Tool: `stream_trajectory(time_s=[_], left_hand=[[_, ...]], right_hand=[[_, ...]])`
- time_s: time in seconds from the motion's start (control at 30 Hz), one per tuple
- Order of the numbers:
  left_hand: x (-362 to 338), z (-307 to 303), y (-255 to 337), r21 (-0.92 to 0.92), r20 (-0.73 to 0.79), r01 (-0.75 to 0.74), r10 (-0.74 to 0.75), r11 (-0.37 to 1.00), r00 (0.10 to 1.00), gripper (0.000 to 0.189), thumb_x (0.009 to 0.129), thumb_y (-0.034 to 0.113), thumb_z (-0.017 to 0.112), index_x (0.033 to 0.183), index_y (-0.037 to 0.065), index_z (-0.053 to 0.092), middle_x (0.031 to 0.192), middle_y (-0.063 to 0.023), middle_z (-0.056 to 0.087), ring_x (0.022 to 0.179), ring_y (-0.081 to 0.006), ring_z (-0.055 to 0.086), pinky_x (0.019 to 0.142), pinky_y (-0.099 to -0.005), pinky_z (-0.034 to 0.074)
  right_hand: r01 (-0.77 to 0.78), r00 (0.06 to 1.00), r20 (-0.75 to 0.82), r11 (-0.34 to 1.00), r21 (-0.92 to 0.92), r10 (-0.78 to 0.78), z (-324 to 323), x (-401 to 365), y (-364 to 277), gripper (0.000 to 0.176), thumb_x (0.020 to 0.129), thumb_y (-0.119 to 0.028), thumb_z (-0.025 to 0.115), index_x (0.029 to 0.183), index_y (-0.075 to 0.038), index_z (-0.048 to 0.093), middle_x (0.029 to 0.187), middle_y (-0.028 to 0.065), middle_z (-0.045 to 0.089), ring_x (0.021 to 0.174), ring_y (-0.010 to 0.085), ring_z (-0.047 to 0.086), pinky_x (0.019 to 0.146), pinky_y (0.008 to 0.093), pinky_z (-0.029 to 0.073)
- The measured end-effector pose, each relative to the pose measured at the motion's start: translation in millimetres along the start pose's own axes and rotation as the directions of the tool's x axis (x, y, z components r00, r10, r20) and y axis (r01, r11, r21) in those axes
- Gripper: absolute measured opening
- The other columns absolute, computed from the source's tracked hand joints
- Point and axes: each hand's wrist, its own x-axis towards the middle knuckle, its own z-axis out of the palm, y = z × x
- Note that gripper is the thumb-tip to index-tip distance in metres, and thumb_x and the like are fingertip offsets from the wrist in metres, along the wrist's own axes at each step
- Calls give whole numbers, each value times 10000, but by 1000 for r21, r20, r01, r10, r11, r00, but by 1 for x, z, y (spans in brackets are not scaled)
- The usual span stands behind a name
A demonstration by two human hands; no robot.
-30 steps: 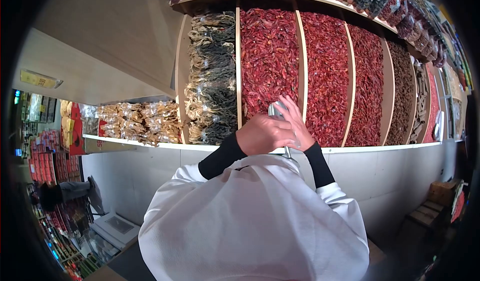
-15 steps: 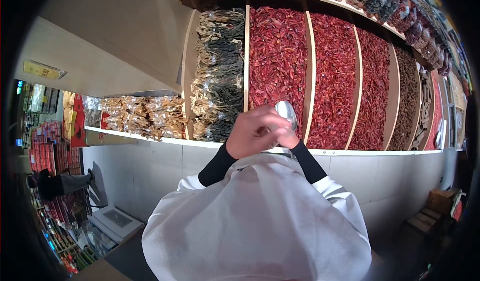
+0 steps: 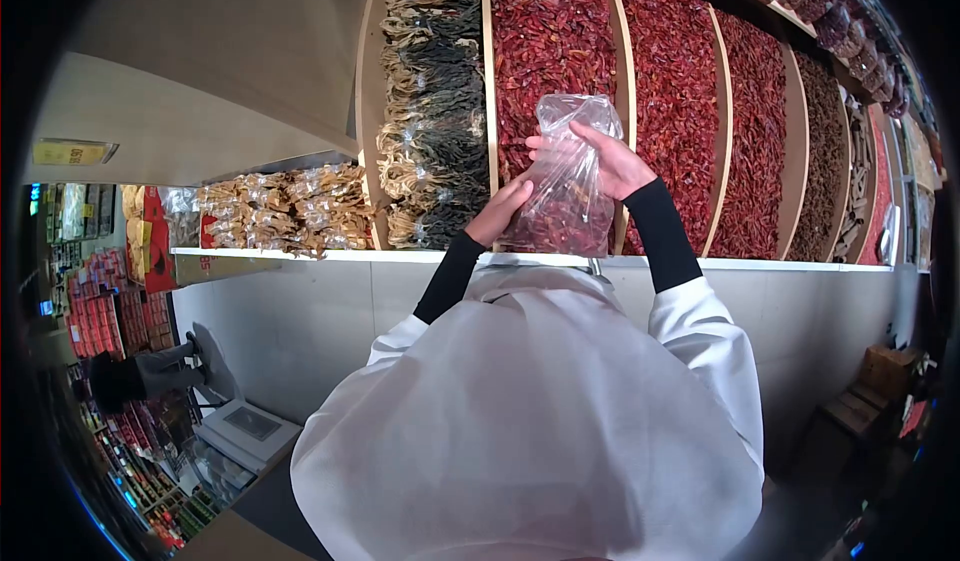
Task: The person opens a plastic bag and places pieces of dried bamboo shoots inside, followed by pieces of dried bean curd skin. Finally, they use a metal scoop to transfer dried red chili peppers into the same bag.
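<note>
A clear plastic bag [image 3: 572, 196] hangs between my two hands, over the front of the first bin of dried red chilies [image 3: 555, 46]. Red shows in its lower part; I cannot tell whether that is inside or seen through it. My left hand [image 3: 500, 211] is at the bag's lower left side, fingers curled against the plastic. Higher up, my right hand [image 3: 608, 159] grips the bag's right side with thumb across it. To the left of that bin lie bundled dark and pale dried strips [image 3: 432, 111].
More chili bins [image 3: 675, 111] run rightward behind wooden dividers. Packaged brown dried goods [image 3: 285, 209] lie at the left. A white shelf edge [image 3: 420, 257] is before me. A person [image 3: 120, 376] stands far left near a scale [image 3: 248, 429]; a wooden stool [image 3: 855, 406] is at right.
My hands, close together earlier around something shiny, are now apart with the clear bag spread between them. The view has shifted, so the bins sit higher in the picture.
</note>
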Motion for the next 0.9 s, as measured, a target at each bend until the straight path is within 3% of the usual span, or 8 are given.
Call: stream_trajectory(time_s=[0.1,0.27,0.33,0.43,0.47,0.53,0.77,0.9], left_hand=[[7,-4,-9,46,-30,20,-18,999,999,504,1018,302,419,1402,-23,380,1378,-122,477,1281,-195,442,1068,-304,328],[-8,22,-3,721,-357,-67,452,689,817,540,922,219,544,1372,-38,393,1376,-196,472,1277,-327,443,1053,-384,348],[-13,47,16,782,-295,-108,517,614,804,656,854,200,609,1398,-58,347,1419,-243,403,1329,-399,354,1090,-447,301],[-5,70,20,909,-2,-269,650,317,760,871,785,231,670,1432,-121,206,1459,-326,254,1385,-476,207,1148,-516,178],[1,69,8,917,-1,-241,607,317,795,832,804,225,650,1443,-85,217,1471,-293,266,1389,-462,210,1147,-520,185],[15,62,-3,917,-33,-228,632,327,775,731,833,205,606,1437,-46,279,1473,-260,295,1384,-433,248,1144,-500,213],[15,49,17,828,15,-375,653,416,757,531,866,195,570,1329,-43,463,1352,-240,477,1275,-401,442,1086,-426,345],[11,43,41,207,-133,-259,290,943,948,433,974,239,439,1304,-37,494,1292,-205,553,1177,-341,554,1039,-376,400]], right_hand=[[9,999,-33,1000,-16,-10,-4,1,2,575,1035,-399,325,1400,43,366,1405,174,481,1265,301,502,1084,419,390],[169,950,-237,972,-166,-205,16,-2,11,507,1043,-352,317,1368,20,433,1379,152,515,1188,254,559,1027,363,424],[183,760,-548,924,-336,-349,42,-2,22,464,1037,-325,338,1337,-1,480,1310,121,563,1127,224,580,1014,330,405],[262,654,-349,633,-728,-671,44,8,53,462,1032,-316,338,1290,33,496,1271,167,547,1186,260,512,1031,319,363],[191,674,-357,619,-762,-647,53,10,56,464,1037,-304,317,1306,38,476,1294,198,519,1231,293,479,1048,337,351],[96,501,-77,144,-985,-862,52,17,75,480,1037,-291,295,1383,20,413,1409,191,431,1323,294,395,1110,361,279],[80,579,-11,70,-994,-815,76,-30,84,572,979,-261,417,1460,18,280,1512,222,255,1391,399,248,1145,466,170],[-31,631,-11,-11,-999,-776,50,-52,72,609,926,-265,543,1422,22,337,1453,231,345,1343,392,331,1117,453,232]])
